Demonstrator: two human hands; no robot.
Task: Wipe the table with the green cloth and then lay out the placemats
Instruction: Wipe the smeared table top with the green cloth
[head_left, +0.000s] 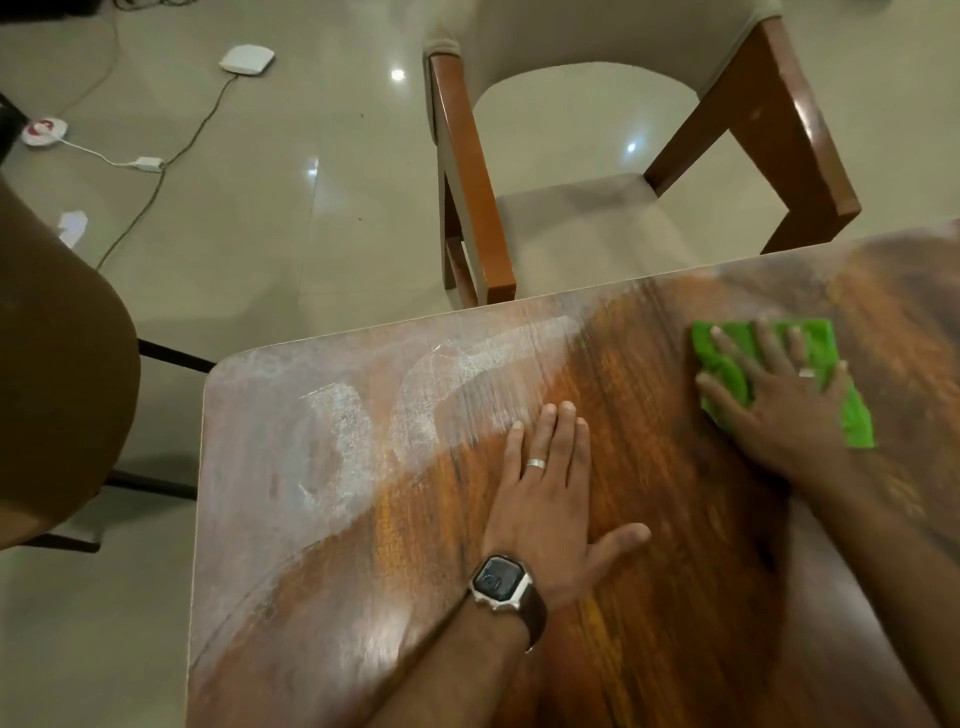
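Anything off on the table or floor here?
Whitish hazy smears cover the table's far-left corner, unwiped. Right hand presses the green cloth at the far right; left hand rests flat. Loose cables and a white scrap lie on the floor. No placemats visible.

One table (322, 545), one green cloth (727, 374), two hands (left hand (545, 499), right hand (779, 405)), one watch (501, 579), two rings (one per hand), two chairs: cushioned chair (597, 218), brown chair (57, 374).
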